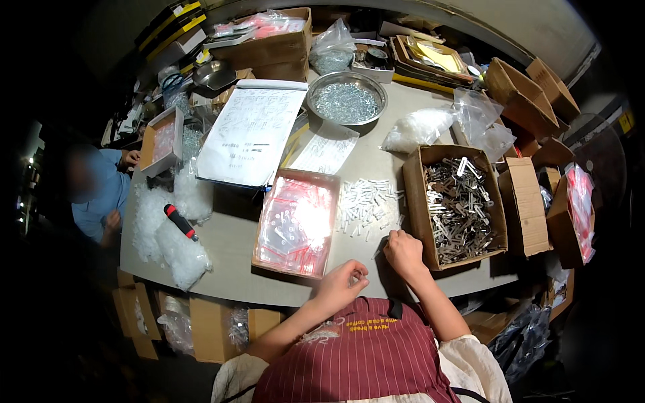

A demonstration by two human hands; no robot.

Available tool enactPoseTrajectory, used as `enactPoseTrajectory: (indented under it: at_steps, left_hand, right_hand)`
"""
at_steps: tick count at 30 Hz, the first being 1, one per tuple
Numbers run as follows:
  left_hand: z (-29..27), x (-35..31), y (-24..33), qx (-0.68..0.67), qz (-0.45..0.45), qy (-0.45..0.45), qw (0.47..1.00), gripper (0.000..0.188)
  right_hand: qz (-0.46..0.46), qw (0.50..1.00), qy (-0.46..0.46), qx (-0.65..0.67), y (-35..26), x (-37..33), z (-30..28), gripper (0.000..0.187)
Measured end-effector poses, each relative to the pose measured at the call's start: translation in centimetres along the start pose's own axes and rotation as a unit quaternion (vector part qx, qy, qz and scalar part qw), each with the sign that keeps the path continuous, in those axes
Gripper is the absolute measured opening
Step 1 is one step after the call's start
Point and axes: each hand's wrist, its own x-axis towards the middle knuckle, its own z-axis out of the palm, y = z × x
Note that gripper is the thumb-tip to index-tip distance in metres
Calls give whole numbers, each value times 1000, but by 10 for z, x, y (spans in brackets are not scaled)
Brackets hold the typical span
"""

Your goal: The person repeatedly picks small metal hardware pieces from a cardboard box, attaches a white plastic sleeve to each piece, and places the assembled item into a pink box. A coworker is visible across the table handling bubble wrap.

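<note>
My left hand [341, 287] is curled above the table's near edge, thumb and fingers brought together. Something small and clear may be between them, too small to name. Further right, my right hand [404, 254] has its fingertips pinched at the near right edge of a spread of small white plastic strips [366, 205]; what they grip, if anything, is hidden. Left of the strips is a shallow cardboard box [258, 254] of small clear bags with red edges [289, 225]. Beside my right hand stands a deeper cardboard box [416, 201] full of metal clips [463, 208].
Bags of clear small parts [181, 252] lie at left under a red-and-black screwdriver [180, 221]. A clipboard with paper [252, 134] and a metal bowl [383, 111] of small metal pieces stand behind. Cartons [524, 208] crowd the right; another person [101, 188] sits far left.
</note>
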Motion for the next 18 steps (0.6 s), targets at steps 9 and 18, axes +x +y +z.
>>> enactPoseTrajectory:
  at_steps: [9, 18]
  left_hand:
    - [29, 13, -51, -61, -77, -106, 990, 32]
    - [35, 36, -28, -23, -21, -107, 994, 33]
  right_hand:
    - [-21, 982, 57, 178, 5, -10, -27, 24]
    - [-204, 950, -97, 214, -18, -33, -94, 20]
